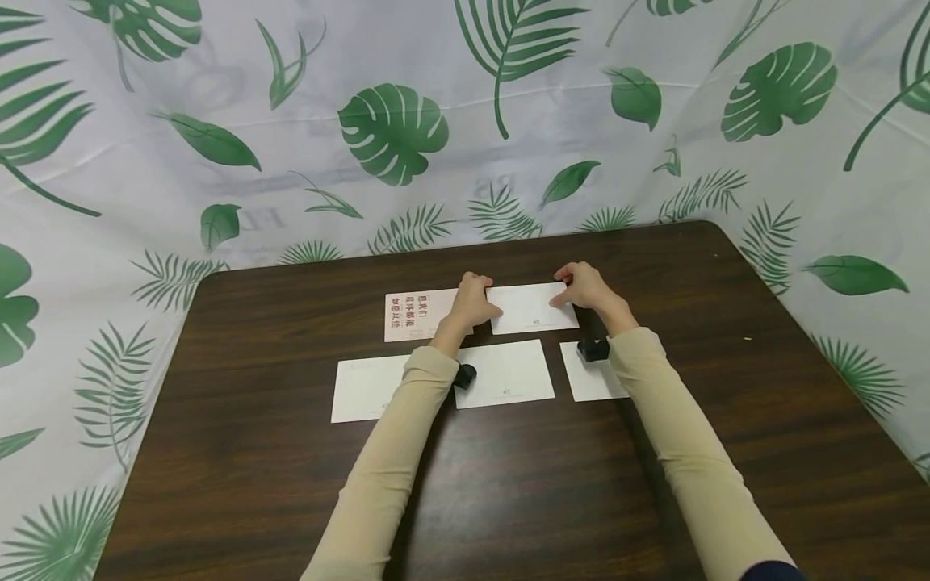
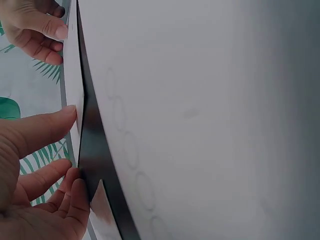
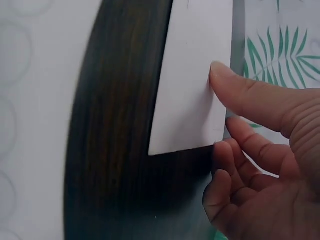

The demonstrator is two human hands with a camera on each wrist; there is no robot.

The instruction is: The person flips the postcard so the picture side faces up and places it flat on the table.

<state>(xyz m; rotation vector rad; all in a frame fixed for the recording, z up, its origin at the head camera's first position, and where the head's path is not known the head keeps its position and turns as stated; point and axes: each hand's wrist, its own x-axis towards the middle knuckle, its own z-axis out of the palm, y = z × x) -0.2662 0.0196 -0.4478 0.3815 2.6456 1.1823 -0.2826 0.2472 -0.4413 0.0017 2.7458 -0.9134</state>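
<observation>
Both hands are at a white card [image 1: 534, 311] in the back row on the table. My left hand [image 1: 472, 303] pinches its left end, thumb on the face and fingers curled at the edge. At the right end, my right hand [image 1: 587, 289] grips the far corner; in the right wrist view its thumb presses the white face of the card [image 3: 192, 75] while the fingers bend by the edge. A pinkish card with red characters [image 1: 407, 315] lies just left, partly covered by the left hand.
A front row holds a left white card [image 1: 363, 387], a middle white card [image 1: 508, 375] and a right white card [image 1: 588, 379], the outer two partly under the sleeves. The dark wooden table [image 1: 508, 492] meets a leaf-patterned cloth [image 1: 291, 177] at the back.
</observation>
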